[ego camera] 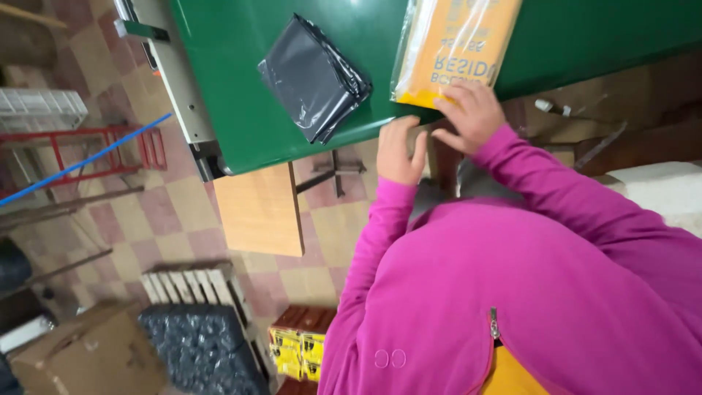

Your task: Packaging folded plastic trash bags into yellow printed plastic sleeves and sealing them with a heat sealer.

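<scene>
Squaring up the orange packet [453, 51] at the green table [234, 95] edge

Right hand [474, 113] flat, fingers spread on packet's near end; left hand [400, 150] loosely curled, empty, at table edge. Imo press flat w/ both.

Both arms in magenta sleeves, reaching forward and up in the head view. Left hand [401, 151] held flat, fingers together and extended, thumb tucked alongside, palm down. Right hand [474, 115] just beside it, slightly further forward, fingers spread and bent, palm down. Hands close, not touching. Right elbow bent more.
</scene>
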